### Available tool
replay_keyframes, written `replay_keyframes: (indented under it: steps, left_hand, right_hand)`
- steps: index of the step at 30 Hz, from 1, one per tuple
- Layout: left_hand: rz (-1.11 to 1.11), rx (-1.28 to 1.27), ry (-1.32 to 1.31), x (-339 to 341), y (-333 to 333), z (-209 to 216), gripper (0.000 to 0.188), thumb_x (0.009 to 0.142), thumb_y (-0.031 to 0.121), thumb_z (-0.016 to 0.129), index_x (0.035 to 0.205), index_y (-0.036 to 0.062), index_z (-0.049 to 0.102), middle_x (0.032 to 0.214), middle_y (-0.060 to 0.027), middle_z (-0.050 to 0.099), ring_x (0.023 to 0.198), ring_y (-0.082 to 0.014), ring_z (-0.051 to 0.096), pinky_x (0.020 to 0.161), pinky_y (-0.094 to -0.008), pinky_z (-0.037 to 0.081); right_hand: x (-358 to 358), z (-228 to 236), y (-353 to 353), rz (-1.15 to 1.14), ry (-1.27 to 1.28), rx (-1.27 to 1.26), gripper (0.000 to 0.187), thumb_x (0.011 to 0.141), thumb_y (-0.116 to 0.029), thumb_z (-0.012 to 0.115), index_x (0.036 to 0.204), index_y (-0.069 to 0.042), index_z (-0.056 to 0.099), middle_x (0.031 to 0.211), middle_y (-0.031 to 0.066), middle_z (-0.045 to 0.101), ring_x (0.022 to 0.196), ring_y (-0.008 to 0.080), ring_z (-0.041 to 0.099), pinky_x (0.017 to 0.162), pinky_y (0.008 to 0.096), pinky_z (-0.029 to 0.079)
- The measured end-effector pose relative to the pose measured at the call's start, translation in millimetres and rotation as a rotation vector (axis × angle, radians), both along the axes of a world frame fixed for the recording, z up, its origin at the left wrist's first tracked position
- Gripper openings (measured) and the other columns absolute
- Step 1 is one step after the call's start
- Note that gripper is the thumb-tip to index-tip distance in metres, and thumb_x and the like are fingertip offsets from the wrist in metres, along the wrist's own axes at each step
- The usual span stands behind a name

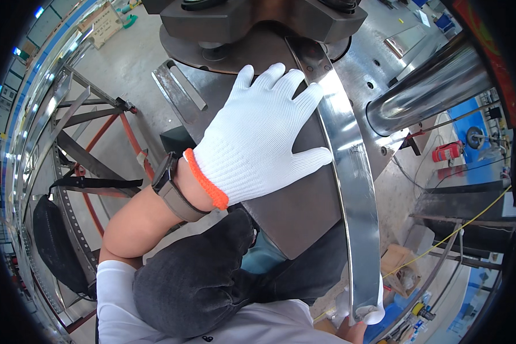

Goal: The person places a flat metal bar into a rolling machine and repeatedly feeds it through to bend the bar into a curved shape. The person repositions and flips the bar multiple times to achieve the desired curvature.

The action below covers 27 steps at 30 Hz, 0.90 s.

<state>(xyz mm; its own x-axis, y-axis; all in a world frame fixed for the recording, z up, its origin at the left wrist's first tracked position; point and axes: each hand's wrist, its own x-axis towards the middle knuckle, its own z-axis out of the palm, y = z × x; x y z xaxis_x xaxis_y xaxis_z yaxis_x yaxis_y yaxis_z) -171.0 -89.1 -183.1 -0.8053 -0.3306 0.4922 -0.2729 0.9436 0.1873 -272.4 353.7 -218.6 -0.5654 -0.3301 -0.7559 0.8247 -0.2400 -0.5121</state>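
A long, curved strip of shiny sheet metal (pixel 356 178) runs from under the machine head down toward me on the right. My left hand (pixel 264 129), in a white knitted glove with an orange cuff, lies palm down with its fingers spread over a dark flat metal plate (pixel 301 223). Its thumb and forefinger tips reach the strip's left edge. At the bottom right, my right hand (pixel 375 314), gloved in white, grips the strip's near end; the strip hides part of that hand. The strip's far end rests among dark machine parts (pixel 212 26).
A thick polished steel column (pixel 433 83) rises to the right of the strip. On the left stands a metal frame rack (pixel 69 137) with a black bag (pixel 57 243) hanging from it. A cardboard box (pixel 400 266) and a yellow cord (pixel 441 238) are at the lower right.
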Motion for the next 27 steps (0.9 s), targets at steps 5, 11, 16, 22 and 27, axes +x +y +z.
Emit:
replay_keyframes:
  steps: [5,11,16,22,27]
  left_hand:
    - [0.01,0.024,-0.023,-1.4,2.2,3.0,0.084,0.103,0.062,0.083,0.163,0.0049,0.066,0.159,-0.026,0.066,0.156,-0.0493,0.058,0.133,-0.0717,0.041]
    - [0.035,0.065,-0.056,1.1,2.9,7.9,0.085,0.101,0.058,0.088,0.163,0.0054,0.064,0.164,-0.024,0.063,0.157,-0.0496,0.057,0.137,-0.0702,0.039]
    - [0.027,0.101,-0.052,-4.7,4.9,13.9,0.085,0.099,0.058,0.089,0.162,0.005,0.065,0.164,-0.0239,0.063,0.158,-0.0488,0.056,0.137,-0.0701,0.039]
    - [0.057,0.045,-0.038,-3.4,6.0,7.6,0.086,0.099,0.058,0.089,0.162,0.0056,0.064,0.163,-0.0226,0.064,0.157,-0.0477,0.057,0.136,-0.0701,0.04]
    - [0.052,0.07,-0.048,-2.7,6.0,7.3,0.086,0.098,0.057,0.09,0.163,0.0062,0.064,0.164,-0.0211,0.063,0.157,-0.0467,0.057,0.136,-0.0689,0.039]
  right_hand:
    - [-23.0,-35.2,24.8,0.136,-0.032,-0.515,0.103,0.102,-0.027,0.089,0.179,0.015,0.035,0.141,0.0492,0.059,0.103,0.0581,0.077,0.088,0.0642,0.067]
    - [-36.2,-39.8,-29.1,0.379,-0.304,-1.018,0.113,0.103,-0.034,0.091,0.18,0.019,0.028,0.162,0.0612,0.05,0.119,0.0699,0.078,0.1,0.0731,0.07]
    - [-81.9,4.2,-135.6,0.69,-0.259,-0.851,0.083,0.11,-0.025,0.073,0.169,0.024,0.04,0.144,0.0606,0.062,0.096,0.0632,0.084,0.068,0.0631,0.074]
    - [-89.0,38.4,-157.3,0.81,-0.07,-0.455,0.063,0.103,-0.011,0.072,0.149,0.028,0.058,0.116,0.0518,0.075,0.078,0.0535,0.083,0.063,0.0573,0.073]
    - [-87.0,40.2,-158.4,0.796,-0.033,-0.447,0.061,0.103,-0.011,0.073,0.147,0.028,0.06,0.105,0.047,0.076,0.072,0.0512,0.081,0.058,0.057,0.069]
